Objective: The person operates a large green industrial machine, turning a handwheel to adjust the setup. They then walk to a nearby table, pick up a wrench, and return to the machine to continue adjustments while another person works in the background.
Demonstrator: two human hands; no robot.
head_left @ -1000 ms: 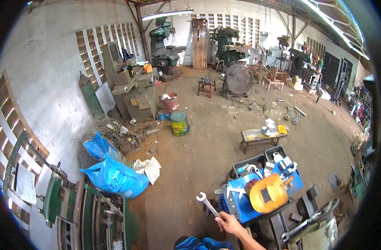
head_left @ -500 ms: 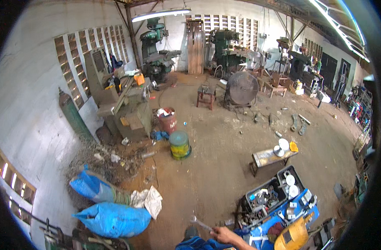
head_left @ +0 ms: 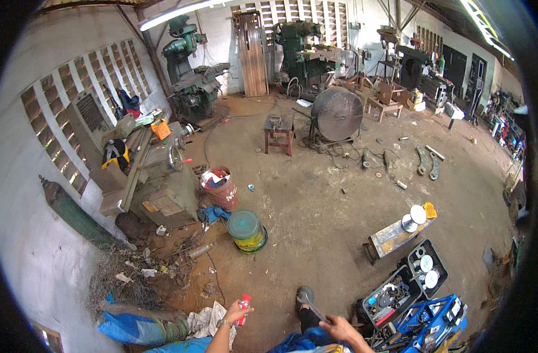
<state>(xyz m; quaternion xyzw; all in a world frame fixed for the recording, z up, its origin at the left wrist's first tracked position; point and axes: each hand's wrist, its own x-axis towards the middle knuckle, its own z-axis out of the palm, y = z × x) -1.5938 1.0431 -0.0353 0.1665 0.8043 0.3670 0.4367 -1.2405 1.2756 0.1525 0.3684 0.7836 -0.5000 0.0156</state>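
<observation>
My left hand [head_left: 234, 313], wearing a wristwatch, is wrapped around a small red bottle [head_left: 244, 304] with a whitish band, in front of my body at the lower edge. My right hand [head_left: 338, 327] grips a metal wrench [head_left: 313, 307], which points up and left over my dark shoe [head_left: 305, 296]. Beside the left forearm lies a pale cloth [head_left: 207, 322]. To the right of my right hand, the open black toolbox [head_left: 392, 301] holds mixed metal parts, and its other half [head_left: 429, 260] has white round pieces in it.
A low bench [head_left: 395, 239] carrying a white spool stands ahead right. Blue sacks [head_left: 128, 327] lie at lower left. A yellow-green bucket [head_left: 247, 231] and a red bucket [head_left: 221, 191] stand near a lathe [head_left: 163, 194]. A round drum fan [head_left: 338, 115] is farther off.
My left hand has come into view holding the red bottle. The view has moved forward and turned, and the wrench in my right hand now points over my shoe.
</observation>
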